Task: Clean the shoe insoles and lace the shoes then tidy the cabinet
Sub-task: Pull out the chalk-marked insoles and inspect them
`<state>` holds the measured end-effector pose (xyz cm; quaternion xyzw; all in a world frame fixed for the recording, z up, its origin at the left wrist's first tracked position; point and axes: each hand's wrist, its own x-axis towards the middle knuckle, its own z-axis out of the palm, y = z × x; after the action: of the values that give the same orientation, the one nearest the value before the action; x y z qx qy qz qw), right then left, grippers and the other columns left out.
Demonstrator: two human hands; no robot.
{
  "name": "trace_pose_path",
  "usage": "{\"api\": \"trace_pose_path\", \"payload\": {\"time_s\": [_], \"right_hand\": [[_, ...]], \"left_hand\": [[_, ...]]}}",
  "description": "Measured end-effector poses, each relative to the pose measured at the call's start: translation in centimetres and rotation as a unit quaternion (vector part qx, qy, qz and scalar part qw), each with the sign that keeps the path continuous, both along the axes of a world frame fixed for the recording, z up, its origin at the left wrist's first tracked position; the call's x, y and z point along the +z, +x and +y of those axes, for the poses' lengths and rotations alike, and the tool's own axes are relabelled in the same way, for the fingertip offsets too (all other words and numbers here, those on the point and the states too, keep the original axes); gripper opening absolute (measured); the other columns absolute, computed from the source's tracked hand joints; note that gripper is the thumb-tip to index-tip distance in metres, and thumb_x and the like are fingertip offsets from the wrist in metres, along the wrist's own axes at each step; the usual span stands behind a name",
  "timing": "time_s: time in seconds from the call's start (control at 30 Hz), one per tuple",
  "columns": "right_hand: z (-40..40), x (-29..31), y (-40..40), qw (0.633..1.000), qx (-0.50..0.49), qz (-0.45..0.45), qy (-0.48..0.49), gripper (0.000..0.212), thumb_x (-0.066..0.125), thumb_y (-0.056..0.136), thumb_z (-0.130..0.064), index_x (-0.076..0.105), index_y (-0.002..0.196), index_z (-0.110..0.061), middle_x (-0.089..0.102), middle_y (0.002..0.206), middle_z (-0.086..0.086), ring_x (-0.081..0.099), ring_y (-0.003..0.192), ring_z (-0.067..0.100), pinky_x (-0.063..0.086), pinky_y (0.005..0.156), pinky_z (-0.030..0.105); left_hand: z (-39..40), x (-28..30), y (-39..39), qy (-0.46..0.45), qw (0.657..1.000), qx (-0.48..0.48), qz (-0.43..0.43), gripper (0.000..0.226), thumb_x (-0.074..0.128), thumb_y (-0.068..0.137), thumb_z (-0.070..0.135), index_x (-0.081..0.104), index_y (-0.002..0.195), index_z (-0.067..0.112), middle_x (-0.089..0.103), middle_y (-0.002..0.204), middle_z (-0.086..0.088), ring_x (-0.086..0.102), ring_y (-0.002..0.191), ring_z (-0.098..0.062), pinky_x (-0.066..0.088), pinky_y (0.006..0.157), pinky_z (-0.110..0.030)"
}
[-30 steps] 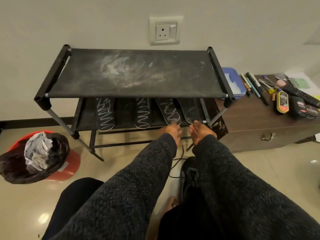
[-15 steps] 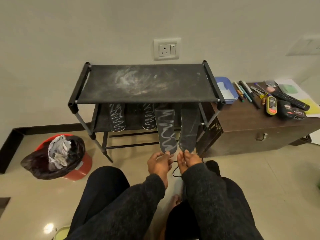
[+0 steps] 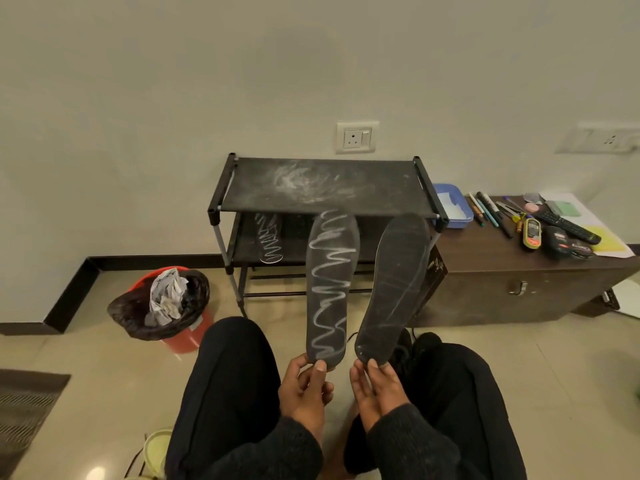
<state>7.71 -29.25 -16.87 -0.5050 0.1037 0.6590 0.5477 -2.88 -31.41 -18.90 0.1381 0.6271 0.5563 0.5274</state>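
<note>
Person seated on floor, knees up, dark trousers, grey knit sleeves. Left hand [image 3: 306, 388] pinched the heel end of an insole [image 3: 330, 289] scrawled with a white zigzag; thumb in front, fingers [image 3: 298, 362] behind. Right hand [image 3: 375, 388] pinched the heel of a second insole [image 3: 394, 289], plain dark with faint pale streaks. Both insoles stood upright, toes pointing up and away, side by side with a gap between them, held in the air in front of the rack.

Black two-tier shoe rack [image 3: 325, 185] stood against the far wall, top shelf smeared with whitish dust. One more zigzag-marked insole [image 3: 270, 242] lay on the lower shelf, left side; the rest of that shelf was hidden behind the held insoles.

Dark shoe [image 3: 403, 351] on the floor just right of the right hand, partly hidden by the knee; black lace trailing near it.

Left of the rack: red bin [image 3: 183, 336] lined with a black bag, crumpled paper inside. Right of the rack: low brown wooden chest [image 3: 519, 282] serving as a worktop, carrying a blue tray [image 3: 453, 206], pens, a remote [image 3: 571, 226] and small gadgets. Wall socket [image 3: 356, 137] above the rack.
</note>
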Motion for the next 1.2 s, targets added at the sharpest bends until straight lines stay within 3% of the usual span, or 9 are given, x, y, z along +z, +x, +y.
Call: {"api": "trace_pose_path", "payload": {"time_s": [0.2, 0.4, 0.7, 0.77, 0.87, 0.93, 1.0, 1.1, 1.2], "right_hand": [[0.5, -0.1, -0.4, 0.999, -0.006, -0.012, 0.042, 0.02, 0.053, 0.099, 0.003, 0.062, 0.115, -0.006, 0.066, 0.101, 0.016, 0.065, 0.093, 0.027, 0.053, 0.084, 0.039], [0.3, -3.8, -0.5, 0.999, 0.014, -0.017, -0.029, 0.017, 0.05, 0.102, 0.003, 0.061, 0.113, -0.005, 0.061, 0.096, 0.015, 0.061, 0.087, 0.024, 0.053, 0.078, 0.035], [2.9, -10.8, -0.6, 0.985, 0.05, -0.042, -0.158, 0.03, 0.045, 0.105, -0.002, 0.054, 0.134, 0.002, 0.062, 0.097, 0.013, 0.061, 0.1, 0.023, 0.046, 0.098, 0.035], [4.0, -13.1, -0.8, 0.985, 0.028, -0.027, -0.169, 0.03, 0.046, 0.104, 0.0, 0.055, 0.133, 0.0, 0.064, 0.109, 0.016, 0.063, 0.103, 0.025, 0.048, 0.095, 0.034], [5.5, -16.3, -0.8, 0.977, 0.01, -0.036, -0.208, 0.017, 0.047, 0.1, 0.004, 0.06, 0.107, -0.004, 0.06, 0.089, 0.011, 0.058, 0.072, 0.018, 0.055, 0.072, 0.028], [6.5, -18.3, -0.5, 0.973, 0.007, -0.05, -0.225, 0.019, 0.044, 0.1, 0.004, 0.056, 0.098, -0.009, 0.055, 0.08, 0.008, 0.053, 0.065, 0.016, 0.052, 0.06, 0.024], [7.4, -20.1, 0.0, 0.968, 0.001, -0.05, -0.245, 0.02, 0.042, 0.101, 0.002, 0.055, 0.092, -0.01, 0.053, 0.078, 0.008, 0.051, 0.066, 0.016, 0.05, 0.068, 0.026], [9.3, -23.3, 0.7, 0.961, 0.001, -0.053, -0.272, 0.025, 0.038, 0.104, -0.003, 0.052, 0.085, -0.01, 0.051, 0.076, 0.008, 0.048, 0.065, 0.016, 0.045, 0.065, 0.025], [10.9, -26.0, 1.1, 0.954, 0.02, -0.068, -0.291, 0.016, 0.041, 0.104, -0.006, 0.053, 0.094, -0.009, 0.053, 0.078, 0.009, 0.051, 0.064, 0.017, 0.048, 0.053, 0.024]], "left_hand": [[-0.1, -1.5, -0.4, 0.016, 0.999, -0.013, 0.043, 0.011, 0.062, 0.1, 0.01, 0.065, 0.106, 0.018, 0.076, 0.082, -0.008, 0.057, 0.059, -0.016, 0.055, 0.059, -0.029], [0.4, -4.8, 0.3, -0.043, 0.999, 0.012, 0.016, 0.011, 0.06, 0.1, 0.007, 0.063, 0.103, 0.017, 0.073, 0.072, 0.001, 0.053, 0.054, -0.013, 0.05, 0.054, -0.025], [3.2, -11.5, 1.6, -0.148, 0.987, 0.054, 0.014, 0.011, 0.064, 0.097, 0.004, 0.064, 0.108, 0.002, 0.072, 0.085, -0.015, 0.058, 0.061, -0.017, 0.05, 0.062, -0.029], [4.8, -16.8, 1.9, -0.183, 0.982, 0.056, -0.004, 0.013, 0.069, 0.095, 0.013, 0.068, 0.107, 0.007, 0.075, 0.089, -0.013, 0.063, 0.062, -0.018, 0.055, 0.071, -0.035], [6.4, -26.4, 2.9, -0.27, 0.961, 0.059, 0.004, 0.029, 0.075, 0.075, 0.054, 0.074, 0.093, 0.031, 0.076, 0.101, -0.005, 0.071, 0.074, -0.02, 0.061, 0.08, -0.044], [7.5, -26.1, 3.2, -0.281, 0.959, 0.042, 0.019, 0.017, 0.076, 0.083, 0.038, 0.074, 0.092, 0.024, 0.076, 0.094, -0.007, 0.068, 0.069, -0.02, 0.06, 0.074, -0.037], [8.9, -22.9, 3.4, -0.273, 0.96, 0.042, 0.036, 0.006, 0.071, 0.093, 0.012, 0.072, 0.098, 0.011, 0.076, 0.086, -0.01, 0.064, 0.063, -0.019, 0.057, 0.069, -0.036], [11.1, -25.4, 2.9, -0.323, 0.945, 0.018, 0.037, 0.008, 0.07, 0.094, 0.014, 0.073, 0.101, 0.013, 0.076, 0.09, -0.009, 0.068, 0.072, -0.021, 0.057, 0.069, -0.03], [12.6, -28.0, 1.7, -0.365, 0.929, -0.025, 0.055, 0.013, 0.07, 0.093, 0.023, 0.075, 0.105, 0.019, 0.076, 0.098, -0.002, 0.071, 0.084, -0.02, 0.061, 0.082, -0.035]]}}
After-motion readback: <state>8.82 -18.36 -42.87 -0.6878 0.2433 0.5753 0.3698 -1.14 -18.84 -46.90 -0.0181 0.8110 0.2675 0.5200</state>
